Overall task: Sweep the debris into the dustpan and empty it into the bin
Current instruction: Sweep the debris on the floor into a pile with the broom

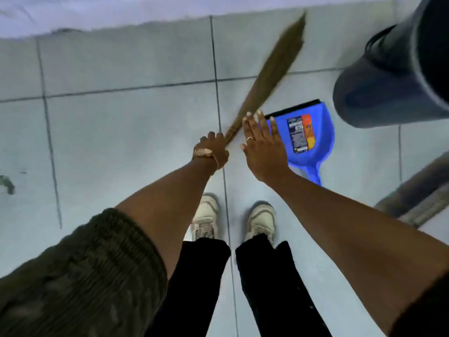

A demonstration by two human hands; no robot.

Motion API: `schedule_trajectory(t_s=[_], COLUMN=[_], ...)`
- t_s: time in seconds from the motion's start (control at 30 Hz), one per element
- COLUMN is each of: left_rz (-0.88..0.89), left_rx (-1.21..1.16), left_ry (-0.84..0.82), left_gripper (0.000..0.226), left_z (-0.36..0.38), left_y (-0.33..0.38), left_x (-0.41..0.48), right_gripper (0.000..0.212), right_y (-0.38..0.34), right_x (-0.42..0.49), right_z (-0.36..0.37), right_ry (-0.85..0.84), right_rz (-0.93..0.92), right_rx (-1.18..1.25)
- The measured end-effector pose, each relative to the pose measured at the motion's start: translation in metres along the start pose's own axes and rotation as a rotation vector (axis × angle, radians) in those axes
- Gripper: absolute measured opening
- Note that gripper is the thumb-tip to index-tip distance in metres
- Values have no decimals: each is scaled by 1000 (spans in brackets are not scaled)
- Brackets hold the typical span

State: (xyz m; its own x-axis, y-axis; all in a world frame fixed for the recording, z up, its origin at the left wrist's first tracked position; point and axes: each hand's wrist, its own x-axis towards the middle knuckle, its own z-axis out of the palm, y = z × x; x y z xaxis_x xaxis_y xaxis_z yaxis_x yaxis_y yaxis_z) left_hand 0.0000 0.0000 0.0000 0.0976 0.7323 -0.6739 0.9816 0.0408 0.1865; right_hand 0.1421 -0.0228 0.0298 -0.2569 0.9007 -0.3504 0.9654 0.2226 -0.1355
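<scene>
My left hand [215,148] is closed around the base of a brown straw broom [272,74], whose bristles reach up and to the right across the tiled floor. My right hand [263,144] is flat with fingers spread, hovering over the left side of a blue dustpan [313,139]. The dustpan lies on the floor with its handle pointing toward me and a label inside. A dark bin [388,88] stands just right of the dustpan. No debris shows clearly near the broom.
My two feet in pale shoes [261,220] stand just below the hands. A white wall base [97,13] runs along the top. A metal rail or step [418,193] lies at the right. A small dark mark [8,183] sits at the far left.
</scene>
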Motion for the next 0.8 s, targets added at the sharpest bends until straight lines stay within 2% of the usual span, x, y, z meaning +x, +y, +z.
schedule_trajectory(t_s=[0.03, 0.17, 0.33, 0.57, 0.8], left_rz=[-14, -84, -79, -126, -267], left_rx=[0, -61, -87, -356, -562], left_ry=[-41, 18, 77, 106, 221], left_gripper=[52, 61, 37, 33, 41], left_z=[19, 64, 81, 28, -43], left_y=[0, -3, -9, -59, -130], left_x=[19, 79, 96, 10, -155], right_gripper=[61, 63, 63, 62, 62], right_y=[4, 14, 13, -35, -157], right_x=[5, 7, -1, 1, -22], right_z=[28, 96, 110, 20, -99], right_ry=[-16, -81, -156, -172, -165], right_rz=[16, 68, 80, 8, -168], right_rx=[-10, -19, -47, -90, -29])
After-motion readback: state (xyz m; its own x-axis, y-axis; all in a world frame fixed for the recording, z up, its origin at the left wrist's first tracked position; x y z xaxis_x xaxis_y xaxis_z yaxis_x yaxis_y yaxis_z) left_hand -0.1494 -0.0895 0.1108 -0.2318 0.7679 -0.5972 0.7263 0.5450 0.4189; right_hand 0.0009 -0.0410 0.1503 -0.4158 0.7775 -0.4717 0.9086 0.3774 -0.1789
